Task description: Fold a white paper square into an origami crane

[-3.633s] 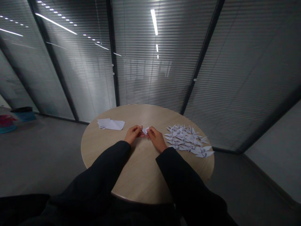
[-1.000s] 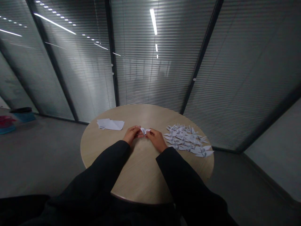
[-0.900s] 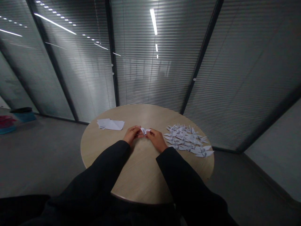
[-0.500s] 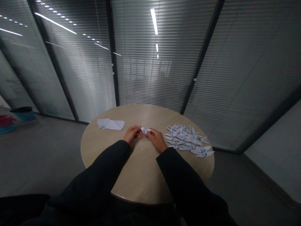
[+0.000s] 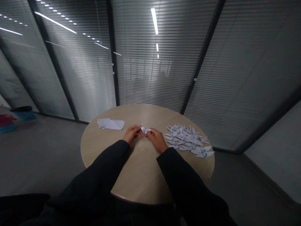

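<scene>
Between my hands, above the middle of the table, is a small piece of folded white paper point(image 5: 145, 129). My left hand point(image 5: 133, 133) pinches its left side, fingers closed. On its right side my right hand point(image 5: 155, 138) grips it between thumb and fingers. Parts of the folds are hidden behind my fingertips. Right of my right hand lie several folded white paper cranes point(image 5: 185, 138), close together in rows. To the far left of my left hand rests a stack of flat white paper sheets point(image 5: 114, 124).
The round wooden table point(image 5: 141, 175) stands near a glass partition with blinds point(image 5: 150, 81). A blue bucket with a dark rim point(image 5: 24, 115) is on the floor at the far left, beside a red and blue container point(image 5: 6, 123). A pale wall point(image 5: 277, 157) rises at the right.
Both hands stay almost in the same place, still holding the folded paper. I see only a very slight shift of the fingers and the paper. The cranes and sheets lie as before.
</scene>
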### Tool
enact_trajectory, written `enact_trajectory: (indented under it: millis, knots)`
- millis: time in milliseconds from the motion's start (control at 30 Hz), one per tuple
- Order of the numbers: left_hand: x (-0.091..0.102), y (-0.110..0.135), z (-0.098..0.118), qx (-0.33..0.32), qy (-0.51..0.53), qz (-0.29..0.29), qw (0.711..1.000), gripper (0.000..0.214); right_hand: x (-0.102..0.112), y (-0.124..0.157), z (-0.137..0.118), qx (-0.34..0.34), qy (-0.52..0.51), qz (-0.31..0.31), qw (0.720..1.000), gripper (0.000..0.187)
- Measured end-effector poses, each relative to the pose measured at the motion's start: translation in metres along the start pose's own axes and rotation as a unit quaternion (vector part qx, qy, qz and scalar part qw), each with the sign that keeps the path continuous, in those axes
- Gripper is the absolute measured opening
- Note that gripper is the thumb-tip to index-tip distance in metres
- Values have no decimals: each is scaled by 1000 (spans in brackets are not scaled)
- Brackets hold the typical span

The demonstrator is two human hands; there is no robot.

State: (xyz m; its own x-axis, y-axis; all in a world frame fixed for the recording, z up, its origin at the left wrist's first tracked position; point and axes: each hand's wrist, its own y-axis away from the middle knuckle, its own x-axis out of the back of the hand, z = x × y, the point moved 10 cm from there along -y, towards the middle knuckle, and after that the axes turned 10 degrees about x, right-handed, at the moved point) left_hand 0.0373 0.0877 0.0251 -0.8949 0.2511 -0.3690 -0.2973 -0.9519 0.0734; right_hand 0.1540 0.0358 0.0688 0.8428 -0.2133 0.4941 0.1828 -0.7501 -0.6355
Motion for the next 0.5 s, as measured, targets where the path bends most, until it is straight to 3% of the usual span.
enact_trajectory:
  millis: [500]
  knots:
    - [-2,3,2,1,0,-5,1000,17,0,0,-1,-4,5,-4,1000,26]
